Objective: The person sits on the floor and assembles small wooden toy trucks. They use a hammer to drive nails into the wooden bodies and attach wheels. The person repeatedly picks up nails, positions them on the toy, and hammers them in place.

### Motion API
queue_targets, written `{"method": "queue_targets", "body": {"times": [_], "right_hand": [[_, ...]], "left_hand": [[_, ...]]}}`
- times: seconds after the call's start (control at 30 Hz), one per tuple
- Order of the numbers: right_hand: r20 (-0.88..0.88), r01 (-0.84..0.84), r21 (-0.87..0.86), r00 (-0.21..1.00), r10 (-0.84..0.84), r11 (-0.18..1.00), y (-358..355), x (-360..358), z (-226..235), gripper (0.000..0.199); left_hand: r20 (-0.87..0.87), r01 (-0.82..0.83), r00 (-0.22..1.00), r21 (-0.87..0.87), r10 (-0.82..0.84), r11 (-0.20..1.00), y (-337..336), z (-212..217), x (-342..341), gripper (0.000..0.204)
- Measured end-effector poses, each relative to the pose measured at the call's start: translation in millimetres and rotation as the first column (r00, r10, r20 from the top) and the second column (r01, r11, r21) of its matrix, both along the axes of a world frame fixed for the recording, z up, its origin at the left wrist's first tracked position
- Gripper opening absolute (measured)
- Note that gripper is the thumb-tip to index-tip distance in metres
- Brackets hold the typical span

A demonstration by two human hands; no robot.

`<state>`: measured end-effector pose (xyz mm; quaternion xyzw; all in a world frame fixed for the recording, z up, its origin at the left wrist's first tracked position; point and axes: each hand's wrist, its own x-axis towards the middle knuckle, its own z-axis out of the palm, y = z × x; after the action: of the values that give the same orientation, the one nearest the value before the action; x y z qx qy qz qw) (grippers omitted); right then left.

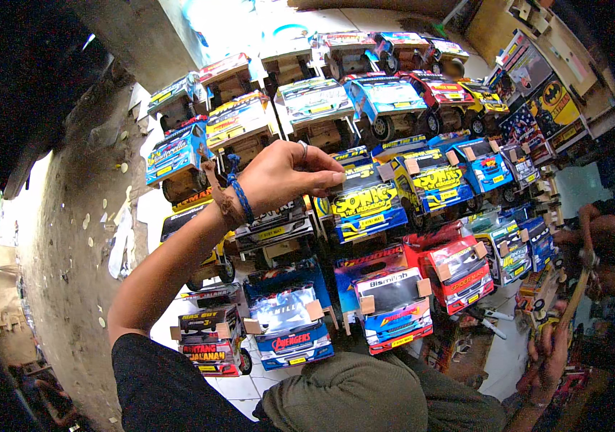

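Note:
My left hand (297, 173) reaches across from the lower left, its thumb and fingertips pinched at the upper left corner of a blue and yellow toy truck (369, 200). Anything between the fingertips is hidden. A ring and a blue braided bracelet (241, 198) are on this hand and wrist. At the lower right, in shadow, my right hand (549, 360) is closed round the wooden handle of what looks like a hammer (575, 302). Small wooden blocks stick out beside the windscreens of several trucks, such as the red one (457, 270) and the white-and-blue one (394, 309).
Rows of toy trucks stand close together on white tiles (239, 389). My olive-grey trousers (354, 396) lie at the near edge. Bare ground (84, 288) with scraps runs along the left. Printed panels (552, 108) and boards lean at the right. Dark limbs (606, 227) show at the far right.

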<state>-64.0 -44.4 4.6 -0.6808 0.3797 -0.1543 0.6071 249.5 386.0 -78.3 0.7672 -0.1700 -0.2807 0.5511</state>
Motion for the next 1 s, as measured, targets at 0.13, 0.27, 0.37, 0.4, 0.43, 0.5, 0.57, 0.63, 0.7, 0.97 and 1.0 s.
{"method": "queue_targets", "body": {"times": [0.13,0.27,0.37,0.4,0.43,0.5,0.57,0.63,0.7,0.97,1.0], "right_hand": [[0.072,-0.340,0.048,0.939,0.336,0.939,21,55,12,0.053],[0.026,-0.543,0.056,0.840,0.542,0.838,64,103,20,0.054],[-0.105,-0.627,0.066,0.769,0.630,0.776,96,132,23,0.046],[-0.149,-0.680,0.018,0.723,0.675,0.733,106,140,22,0.046],[-0.181,-0.722,0.013,0.679,0.711,0.692,114,146,20,0.047],[-0.213,-0.795,-0.089,0.604,0.768,0.600,127,156,13,0.048],[-0.306,-0.817,-0.274,0.575,0.759,0.508,136,162,3,0.048],[-0.246,-0.812,-0.381,0.551,0.798,0.443,142,165,-6,0.047],[-0.296,-0.809,-0.475,0.516,0.804,0.344,144,170,-12,0.051],[-0.505,-0.755,-0.654,0.387,0.771,-0.049,155,178,-44,0.068],[-0.470,-0.702,-0.710,0.414,0.779,-0.055,156,178,-46,0.070]], "left_hand": [[0.174,0.017,0.984,0.132,-0.040,0.991,-1,0,1,0.028],[0.248,0.042,0.965,0.161,-0.082,0.986,1,0,1,0.028],[0.202,0.058,0.975,0.174,-0.093,0.983,2,0,2,0.027],[0.220,0.065,0.970,0.176,-0.104,0.982,2,-1,2,0.027],[0.219,0.065,0.970,0.179,-0.104,0.982,2,-2,2,0.027],[0.248,0.076,0.962,0.164,-0.115,0.984,2,-3,3,0.027],[0.221,0.062,0.970,0.173,-0.100,0.983,2,-4,3,0.027],[0.210,0.053,0.973,0.190,-0.094,0.980,3,-5,4,0.028],[0.228,0.057,0.968,0.190,-0.101,0.980,3,-5,5,0.028],[0.179,0.077,0.979,0.133,-0.100,0.988,4,-10,8,0.026],[0.191,0.083,0.976,0.122,-0.106,0.989,4,-10,8,0.026]]}}
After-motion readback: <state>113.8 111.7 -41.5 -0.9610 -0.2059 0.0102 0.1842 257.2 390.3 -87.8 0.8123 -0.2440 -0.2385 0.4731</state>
